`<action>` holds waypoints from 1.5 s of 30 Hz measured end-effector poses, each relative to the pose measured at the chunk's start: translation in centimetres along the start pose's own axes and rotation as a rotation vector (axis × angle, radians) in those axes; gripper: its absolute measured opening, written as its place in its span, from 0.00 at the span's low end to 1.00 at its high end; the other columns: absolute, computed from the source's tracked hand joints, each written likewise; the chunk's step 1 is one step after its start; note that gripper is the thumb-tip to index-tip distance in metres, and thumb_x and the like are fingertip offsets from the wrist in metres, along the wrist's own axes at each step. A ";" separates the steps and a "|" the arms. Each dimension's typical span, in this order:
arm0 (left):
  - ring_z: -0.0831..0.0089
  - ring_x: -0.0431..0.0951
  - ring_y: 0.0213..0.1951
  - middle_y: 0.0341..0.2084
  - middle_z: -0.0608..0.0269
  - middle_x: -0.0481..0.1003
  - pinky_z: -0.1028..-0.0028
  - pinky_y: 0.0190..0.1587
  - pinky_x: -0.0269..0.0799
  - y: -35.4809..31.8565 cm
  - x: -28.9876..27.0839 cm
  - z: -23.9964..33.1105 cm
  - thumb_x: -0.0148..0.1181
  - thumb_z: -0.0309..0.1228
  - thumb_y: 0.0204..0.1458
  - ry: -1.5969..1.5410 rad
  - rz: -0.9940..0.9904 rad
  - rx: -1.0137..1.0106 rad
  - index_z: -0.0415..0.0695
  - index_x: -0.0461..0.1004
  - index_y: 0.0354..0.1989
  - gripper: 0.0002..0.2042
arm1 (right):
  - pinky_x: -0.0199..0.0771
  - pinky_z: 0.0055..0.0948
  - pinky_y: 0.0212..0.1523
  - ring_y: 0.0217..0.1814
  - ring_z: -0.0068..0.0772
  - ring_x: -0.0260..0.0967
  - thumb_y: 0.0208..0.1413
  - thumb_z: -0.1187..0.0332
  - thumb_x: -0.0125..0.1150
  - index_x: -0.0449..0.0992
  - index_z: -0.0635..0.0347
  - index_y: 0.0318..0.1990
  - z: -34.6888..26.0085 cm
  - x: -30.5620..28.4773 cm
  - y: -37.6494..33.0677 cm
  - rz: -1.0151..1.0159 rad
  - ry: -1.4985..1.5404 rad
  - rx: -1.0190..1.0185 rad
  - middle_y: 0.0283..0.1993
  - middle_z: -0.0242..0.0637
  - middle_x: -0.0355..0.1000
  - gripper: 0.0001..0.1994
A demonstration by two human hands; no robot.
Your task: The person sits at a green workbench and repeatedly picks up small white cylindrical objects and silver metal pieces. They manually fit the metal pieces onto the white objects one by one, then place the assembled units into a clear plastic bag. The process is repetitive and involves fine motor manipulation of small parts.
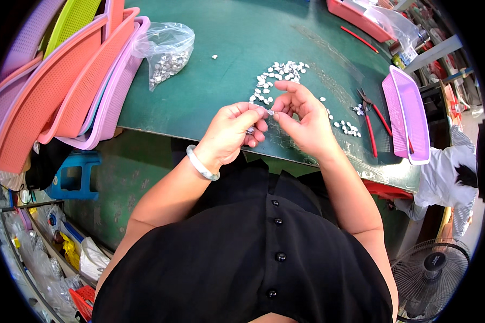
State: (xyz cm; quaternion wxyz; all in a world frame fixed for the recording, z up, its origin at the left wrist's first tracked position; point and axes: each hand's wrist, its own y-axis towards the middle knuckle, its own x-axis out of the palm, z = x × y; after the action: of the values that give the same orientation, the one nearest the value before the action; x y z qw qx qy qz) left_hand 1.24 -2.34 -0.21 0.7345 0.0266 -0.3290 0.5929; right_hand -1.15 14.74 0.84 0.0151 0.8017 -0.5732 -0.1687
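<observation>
A small, shiny silver-white piece (270,112) sits between my two hands, above the table's near edge. The thumb and index finger of my left hand (233,129) pinch it from one side. Another silvery bit (250,130) shows among that hand's curled fingers. From the other side my right hand (304,117) meets the piece with its thumb tip and a bent finger, the index finger raised apart. The exact grip there is partly hidden. Just beyond my hands lies a loose pile of similar small pieces (289,69), and a smaller group (348,128) lies right of my right hand.
Red-handled pliers (372,126) lie at the right, beside a purple basket (397,118). A clear bag of pieces (170,63) stands at left near stacked plastic baskets (73,75). At the far right are a red stick (359,40) and a pink basket (355,19).
</observation>
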 end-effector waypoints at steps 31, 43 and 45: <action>0.82 0.68 0.17 0.18 0.67 0.70 0.84 0.17 0.61 0.0 0.0 -0.3 0.50 0.31 0.54 0.051 -0.019 0.022 0.41 0.72 0.28 0.08 | 0.66 0.21 0.38 0.34 0.19 0.65 0.44 0.81 0.56 0.66 0.61 0.49 -0.7 -0.9 -0.5 0.046 -0.295 -0.085 0.31 0.31 0.68 0.21; 0.78 0.68 0.19 0.19 0.65 0.70 0.82 0.19 0.61 -0.1 -0.1 -0.4 0.50 0.30 0.54 -0.115 0.054 0.079 0.41 0.70 0.28 0.07 | 0.63 0.36 0.40 0.37 0.42 0.64 0.38 0.76 0.58 0.67 0.62 0.44 -0.5 -0.8 -0.2 -0.048 -0.682 -0.172 0.30 0.39 0.69 0.20; 0.78 0.69 0.19 0.19 0.65 0.70 0.82 0.19 0.63 0.0 -0.4 -0.5 0.50 0.31 0.53 -0.134 0.044 0.079 0.41 0.71 0.28 0.07 | 0.66 0.34 0.38 0.37 0.38 0.65 0.38 0.77 0.59 0.67 0.59 0.46 -0.5 0.5 0.1 -0.075 -0.695 -0.170 0.30 0.36 0.69 0.22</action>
State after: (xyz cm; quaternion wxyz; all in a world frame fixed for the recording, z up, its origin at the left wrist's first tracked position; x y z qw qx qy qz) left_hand 1.42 -2.42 -0.83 0.6960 0.0882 -0.3542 0.6184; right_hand -0.94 14.18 1.18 -0.1203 0.7130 -0.4981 -0.4786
